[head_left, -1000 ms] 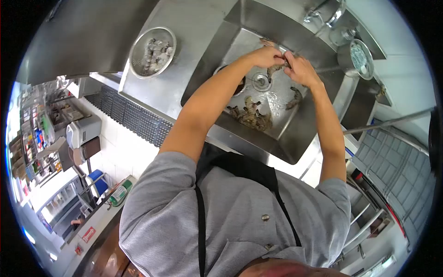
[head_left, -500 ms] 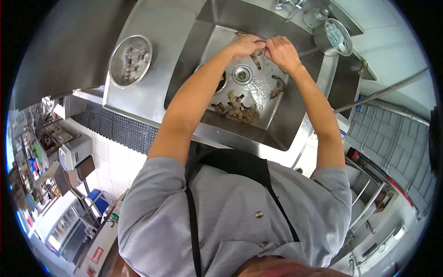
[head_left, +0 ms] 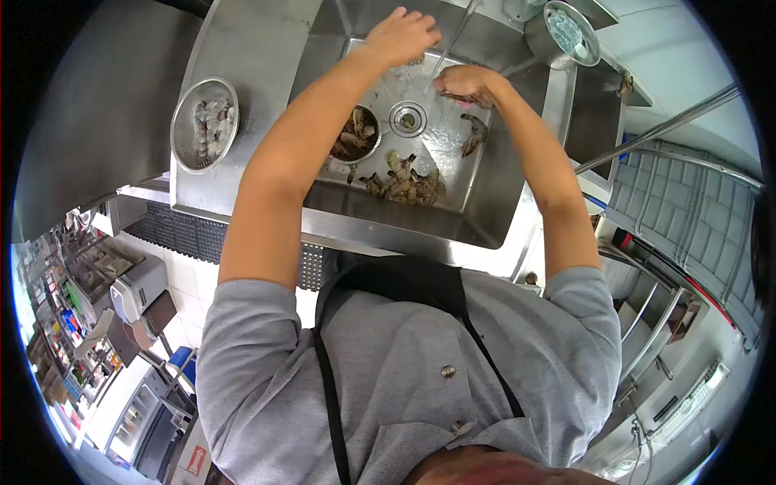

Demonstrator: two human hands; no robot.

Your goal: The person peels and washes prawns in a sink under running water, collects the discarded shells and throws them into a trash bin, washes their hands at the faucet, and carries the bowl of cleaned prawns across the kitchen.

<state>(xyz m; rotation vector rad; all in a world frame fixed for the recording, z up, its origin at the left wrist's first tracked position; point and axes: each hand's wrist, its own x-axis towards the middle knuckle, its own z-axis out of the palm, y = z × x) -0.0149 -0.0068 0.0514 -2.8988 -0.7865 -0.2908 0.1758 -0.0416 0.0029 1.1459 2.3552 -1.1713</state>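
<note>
- Holding a shrimp point(head_left: 481, 99) in the right hand point(head_left: 466, 78), curling fingers narrow around it, low over the sink point(head_left: 497, 190).
- Spreading the left hand point(head_left: 398, 38) fairly wide above the far part of the sink; hiding the palm, so not telling whether anything small is touching it.
- Running what looks like a thin water stream point(head_left: 459, 39) between both hands.
- Leaving a lone shrimp point(head_left: 474, 134) lying right of the drain point(head_left: 407, 120), apart from the held one.
- Bunching a shrimp pile point(head_left: 408, 187) on the near side of the sink floor.
- Standing a metal bowl point(head_left: 379, 140) left of the drain, containing brown pieces; probably heads or shells, not resolving at this size.
- Resting a colander point(head_left: 181, 133) on the counter point(head_left: 259, 61), left of the sink, containing pale shrimp, apparently peeled.
- Handling well, as judged: pinching lightly but securely, since probably dealing with a wet, slippery body; avoiding squeezing soft flesh.
- Also advisable: supporting the body along its length, minding sharp spines, keeping loose bits off the drain.
- Best separating pale shrimp from brown pieces, avoiding dripping between containers.
</note>
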